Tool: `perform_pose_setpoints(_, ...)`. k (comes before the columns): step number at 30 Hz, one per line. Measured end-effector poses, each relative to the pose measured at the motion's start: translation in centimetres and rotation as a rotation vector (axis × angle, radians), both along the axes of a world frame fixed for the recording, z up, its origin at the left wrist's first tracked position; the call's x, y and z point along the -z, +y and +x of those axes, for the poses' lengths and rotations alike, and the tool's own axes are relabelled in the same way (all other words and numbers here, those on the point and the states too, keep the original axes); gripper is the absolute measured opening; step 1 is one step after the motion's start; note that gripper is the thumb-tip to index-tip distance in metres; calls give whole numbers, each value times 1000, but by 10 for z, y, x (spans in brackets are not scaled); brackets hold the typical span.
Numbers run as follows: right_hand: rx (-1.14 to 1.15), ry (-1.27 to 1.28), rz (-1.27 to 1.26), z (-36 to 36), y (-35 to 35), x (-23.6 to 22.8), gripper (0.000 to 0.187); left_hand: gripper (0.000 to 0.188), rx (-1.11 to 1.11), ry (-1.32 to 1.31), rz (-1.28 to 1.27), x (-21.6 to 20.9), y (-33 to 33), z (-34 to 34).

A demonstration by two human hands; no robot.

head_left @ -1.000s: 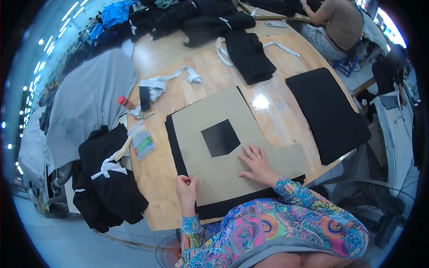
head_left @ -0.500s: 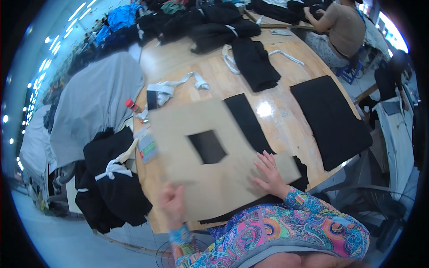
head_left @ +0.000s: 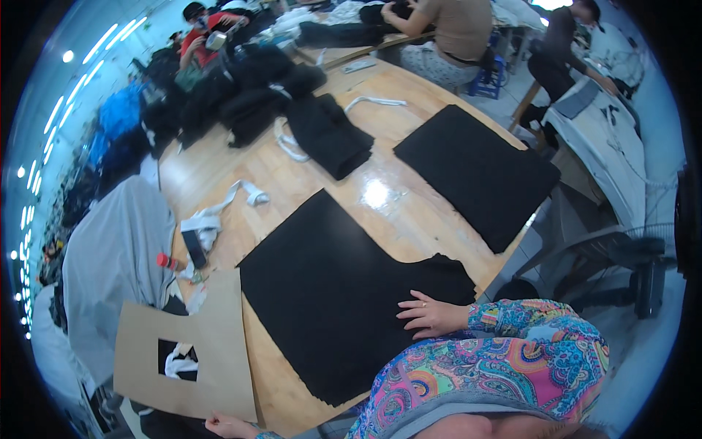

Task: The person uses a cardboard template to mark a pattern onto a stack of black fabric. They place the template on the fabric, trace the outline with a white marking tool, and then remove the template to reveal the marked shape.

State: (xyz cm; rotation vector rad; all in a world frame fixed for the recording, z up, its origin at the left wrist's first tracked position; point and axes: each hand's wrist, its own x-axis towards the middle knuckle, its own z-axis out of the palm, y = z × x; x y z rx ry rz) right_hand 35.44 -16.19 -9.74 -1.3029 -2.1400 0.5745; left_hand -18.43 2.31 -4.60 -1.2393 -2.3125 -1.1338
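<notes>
My left hand (head_left: 231, 425), low at the left, pinches the lower edge of a brown cardboard pattern template (head_left: 225, 329). The template has a rectangular cut-out, through which white cloth and black fabric show. It hangs over the table's left side, partly past the edge. Black cut fabric (head_left: 322, 285) lies flat before me, with a curved notch toward its right end. My right hand (head_left: 433, 315) rests on the near right part of this fabric, its fingers spread and holding nothing.
Another black fabric piece (head_left: 479, 175) lies at the right of the wooden table (head_left: 285, 410). Folded black bundles (head_left: 329, 135), white strips (head_left: 241, 194), a phone-like dark object (head_left: 194, 249) and a red-capped bottle (head_left: 167, 261) lie about. Co-workers (head_left: 457, 29) are beyond; a fan (head_left: 621, 271) stands right.
The template has moved left off the black fabric, carried by my left hand, and uncovers it. My right hand has come off the template onto the fabric. The view has shifted right.
</notes>
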Motion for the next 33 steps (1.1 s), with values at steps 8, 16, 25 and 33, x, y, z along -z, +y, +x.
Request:
perform_pose_setpoints(8,54,110,-72,-6,4,9,7,22,1329,-10,-117,10,-58,135)
perform_pose_setpoints(16,136,338,-251,-6,14,0,11,20,1631,-160,-458,39,-84,223)
perform_pose_setpoints(25,117,-69,-81,-12,10,-4,39,33,1451,-490,-729,7,-59,240)
perform_pose_setpoints(33,96,33,-190,-24,25,-29,60,29,1644,-963,-991,18,-34,225)
